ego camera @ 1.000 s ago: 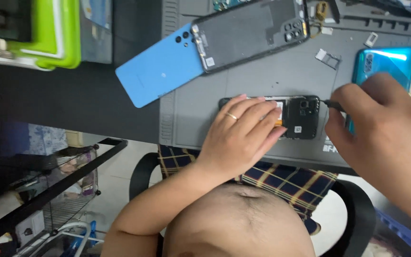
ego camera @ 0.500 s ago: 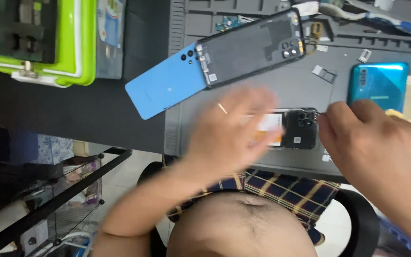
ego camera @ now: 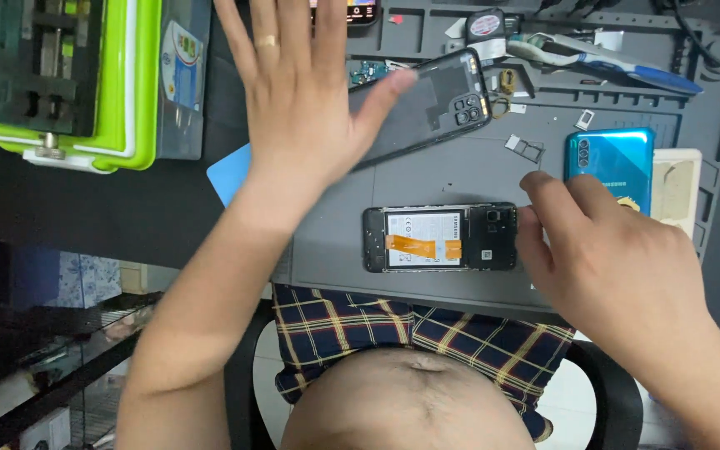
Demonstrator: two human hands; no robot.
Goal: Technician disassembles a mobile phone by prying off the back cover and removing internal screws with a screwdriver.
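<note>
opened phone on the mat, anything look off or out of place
The opened phone lies square on the grey mat, back off, battery exposed. Its black back cover lies askew above, overlapping a blue cover that juts off the mat's edge.

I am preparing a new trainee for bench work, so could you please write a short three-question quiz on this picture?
1. True or false: the opened phone lies on the grey work mat with its back cover off.
2. Which hand is nearest the opened phone's camera end?
A. left hand
B. right hand
C. neither
3. Fill in: the phone at the mat's right edge is ____ in colour.

Key:
1. True: its battery and orange strips show.
2. B: its fingertips are at that end, while the left hand is spread above the black back cover.
3. Teal: the teal phone.
</note>
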